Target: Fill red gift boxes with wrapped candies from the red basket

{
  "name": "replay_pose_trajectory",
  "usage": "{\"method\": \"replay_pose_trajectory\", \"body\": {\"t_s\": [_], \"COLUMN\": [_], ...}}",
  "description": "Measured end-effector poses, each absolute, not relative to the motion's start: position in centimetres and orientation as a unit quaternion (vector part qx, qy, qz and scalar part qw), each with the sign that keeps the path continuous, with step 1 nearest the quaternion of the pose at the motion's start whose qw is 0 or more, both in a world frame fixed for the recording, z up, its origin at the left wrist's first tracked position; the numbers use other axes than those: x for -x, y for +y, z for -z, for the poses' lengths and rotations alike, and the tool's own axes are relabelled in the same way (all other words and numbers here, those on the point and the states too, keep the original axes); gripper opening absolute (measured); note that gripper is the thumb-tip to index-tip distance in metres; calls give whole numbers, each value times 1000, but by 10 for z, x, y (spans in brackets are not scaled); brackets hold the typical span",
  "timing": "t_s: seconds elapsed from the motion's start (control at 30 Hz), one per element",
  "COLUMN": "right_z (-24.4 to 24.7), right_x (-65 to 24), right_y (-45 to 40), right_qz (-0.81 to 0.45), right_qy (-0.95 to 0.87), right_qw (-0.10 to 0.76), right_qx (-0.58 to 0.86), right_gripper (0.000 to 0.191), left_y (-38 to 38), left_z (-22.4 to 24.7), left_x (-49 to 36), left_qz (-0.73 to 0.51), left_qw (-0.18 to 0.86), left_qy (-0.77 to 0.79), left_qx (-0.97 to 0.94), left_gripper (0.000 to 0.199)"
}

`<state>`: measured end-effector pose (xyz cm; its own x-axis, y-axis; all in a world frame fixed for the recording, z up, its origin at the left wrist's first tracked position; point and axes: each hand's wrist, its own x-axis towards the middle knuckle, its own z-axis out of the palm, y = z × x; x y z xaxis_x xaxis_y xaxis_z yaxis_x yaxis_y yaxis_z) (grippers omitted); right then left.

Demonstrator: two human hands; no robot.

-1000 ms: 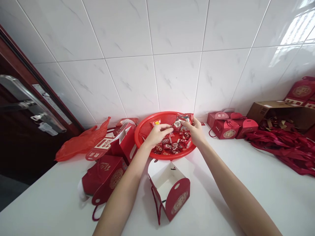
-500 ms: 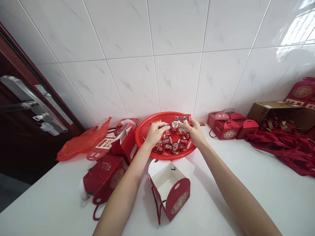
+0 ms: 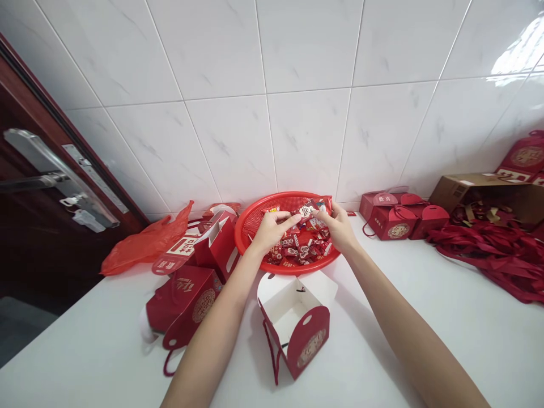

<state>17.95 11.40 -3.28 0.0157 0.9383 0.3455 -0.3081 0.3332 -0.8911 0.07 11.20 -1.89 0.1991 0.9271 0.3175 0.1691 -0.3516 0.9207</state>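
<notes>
A red plastic basket (image 3: 240, 241) full of small red-wrapped candies (image 3: 304, 252) stands against the wall. Above its contents, my left hand (image 3: 274, 226) and my right hand (image 3: 339, 224) pinch a red packet with white lettering (image 3: 306, 211) between them. Beneath the right fingers lies another shiny red wrapper, partly hidden. In front of the basket, between my forearms, an open red gift box (image 3: 308, 340) shows its white inside, with its flaps up and a dark red cord hanging at its left.
Unfolded red boxes (image 3: 187, 300) and a red plastic bag (image 3: 144, 243) lie at the left, beside a door. Closed red boxes (image 3: 393, 222), a brown carton (image 3: 457, 192) and dark red ribbons (image 3: 488, 249) are at the right on the white table (image 3: 433, 340).
Both hands stay over the basket with the packet, which has tilted slightly and moved a little between the fingers. The whole view has shifted slightly.
</notes>
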Motion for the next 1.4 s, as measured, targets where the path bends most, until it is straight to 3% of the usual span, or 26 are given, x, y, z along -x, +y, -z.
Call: {"method": "replay_pose_trajectory", "body": {"t_s": [0.6,1.17,1.4], "right_z": [31,29,27], "right_x": [-180,-178,-178], "right_y": [114,118,116], "right_qz": [-501,-530,-538], "right_qy": [-506,-408,-444], "right_qw": [640,663,639], "right_qx": [288,335,324], "right_gripper": [27,27,31], "left_y": [113,113,114], "left_z": [14,13,14], "left_x": [2,0,1], "left_qz": [-510,-542,-531], "left_qw": [339,435,401], "left_qy": [378,414,429], "left_qx": [-694,-589,-611], "left_gripper": [41,35,33]}}
